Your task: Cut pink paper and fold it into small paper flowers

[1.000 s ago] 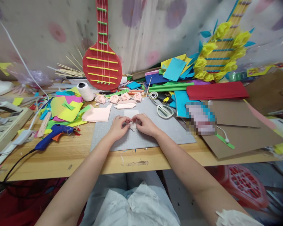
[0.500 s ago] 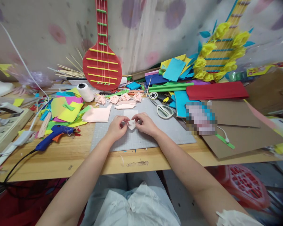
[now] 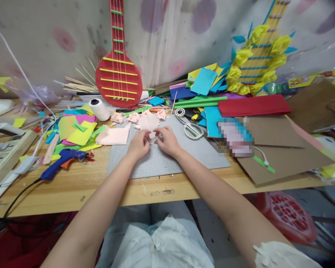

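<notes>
Above the grey mat, the left hand and right hand are pinching a pale paper piece between closed fingertips, apparently unfinished. Behind, formed pink rosettes are lying; leftward, folded pink paper is lying flat, seemingly unused.

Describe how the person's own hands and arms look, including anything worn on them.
The left hand and right hand are without gloves, and no watch or bracelet shows at either wrist. Both forearms are bare. A whitish sleeve with a gathered-looking edge shows on the right arm; no sleeve shows on the visible part of the left arm.
</notes>
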A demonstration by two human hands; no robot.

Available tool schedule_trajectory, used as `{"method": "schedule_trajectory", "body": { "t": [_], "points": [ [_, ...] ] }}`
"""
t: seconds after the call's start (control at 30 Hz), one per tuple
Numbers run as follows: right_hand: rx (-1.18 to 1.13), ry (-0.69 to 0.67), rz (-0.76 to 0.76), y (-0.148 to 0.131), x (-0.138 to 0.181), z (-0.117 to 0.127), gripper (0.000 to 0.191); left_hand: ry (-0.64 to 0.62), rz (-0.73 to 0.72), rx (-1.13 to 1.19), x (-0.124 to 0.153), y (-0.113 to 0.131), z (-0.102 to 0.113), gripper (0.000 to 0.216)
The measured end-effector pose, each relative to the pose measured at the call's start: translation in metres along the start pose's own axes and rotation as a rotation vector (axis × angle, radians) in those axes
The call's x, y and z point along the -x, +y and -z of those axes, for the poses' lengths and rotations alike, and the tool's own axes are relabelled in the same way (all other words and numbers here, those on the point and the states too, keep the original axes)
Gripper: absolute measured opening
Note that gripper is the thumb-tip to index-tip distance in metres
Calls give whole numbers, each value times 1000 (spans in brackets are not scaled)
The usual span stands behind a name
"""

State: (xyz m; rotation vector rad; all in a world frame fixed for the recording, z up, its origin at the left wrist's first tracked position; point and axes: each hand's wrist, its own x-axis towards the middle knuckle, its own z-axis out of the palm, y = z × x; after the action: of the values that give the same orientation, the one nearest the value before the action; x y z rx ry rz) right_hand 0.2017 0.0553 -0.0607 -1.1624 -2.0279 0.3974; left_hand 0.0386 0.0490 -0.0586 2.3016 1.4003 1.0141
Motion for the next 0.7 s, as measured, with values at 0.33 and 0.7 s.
{"method": "schedule_trajectory", "body": {
  "t": [0.33, 0.7],
  "points": [
    [-72, -91, -99, 11, -3, -4, 34, -29, 104, 44, 0, -7, 3, 45],
    [-259, -152, -360, 24, -20, -17, 33, -24, 206, 83, -4, -11, -1, 31]
  ]
}}
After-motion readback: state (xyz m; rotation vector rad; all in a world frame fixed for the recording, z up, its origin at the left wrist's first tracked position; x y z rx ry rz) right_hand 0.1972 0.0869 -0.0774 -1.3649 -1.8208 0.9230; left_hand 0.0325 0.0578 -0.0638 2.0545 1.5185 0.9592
